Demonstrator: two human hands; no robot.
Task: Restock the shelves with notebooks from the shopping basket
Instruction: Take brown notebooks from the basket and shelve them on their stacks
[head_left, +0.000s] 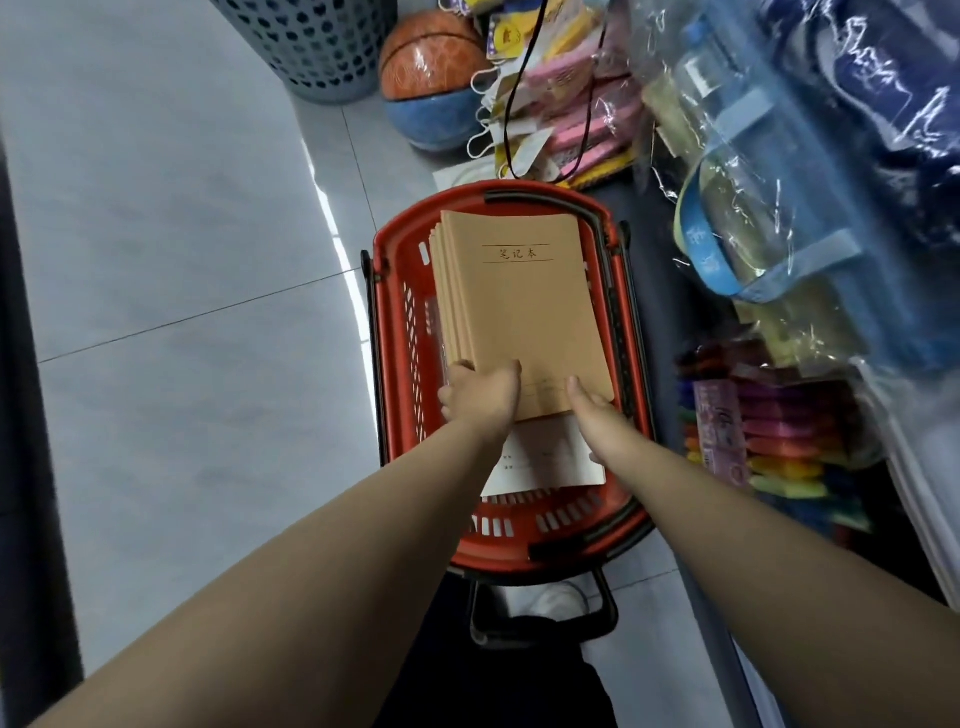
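A grey tiled floor (182, 260) bears a red plastic shopping basket (396, 332). The left hand (483, 395) and right hand (597, 415) clasp the near edge of a stack of brown kraft-paper notebooks (519, 312), thumbs on top. Just beneath the grip, a white booklet (545, 457) lies in the basket.

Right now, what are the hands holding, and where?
A stack of brown notebooks, over the red basket. The left hand grips its near left corner, the right hand its near right corner.
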